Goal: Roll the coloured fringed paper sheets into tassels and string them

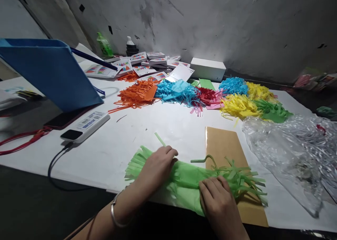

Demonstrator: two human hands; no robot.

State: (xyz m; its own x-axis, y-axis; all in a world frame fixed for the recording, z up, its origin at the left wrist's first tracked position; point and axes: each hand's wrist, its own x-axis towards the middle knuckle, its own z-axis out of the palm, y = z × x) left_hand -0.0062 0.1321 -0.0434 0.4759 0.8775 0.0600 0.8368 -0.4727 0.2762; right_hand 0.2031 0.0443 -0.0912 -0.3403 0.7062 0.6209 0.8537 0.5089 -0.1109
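A sheet of green tissue paper (pixel 187 177) with fringed ends lies across the table's front edge, its near part hanging over. My left hand (pixel 161 162) grips the upper left part of the sheet, fingers curled over it. Bent round the right part of the paper are the fingers of my right hand (pixel 217 198), with the thumb mostly hidden. The right fringe rests on a brown envelope (pixel 223 145). A loose green strip sticks up beyond my left hand, and a curled one lies between the two hands.
Orange (pixel 139 94), blue (pixel 179 91), red, pink, yellow (pixel 240 105) and green fringed bundles stretch across the back. Clear plastic bags (pixel 286 155) lie at right. A white device (pixel 85 126) with a cable and a blue folder (pixel 52 71) are at left. Behind are booklets and a white box (pixel 207 68).
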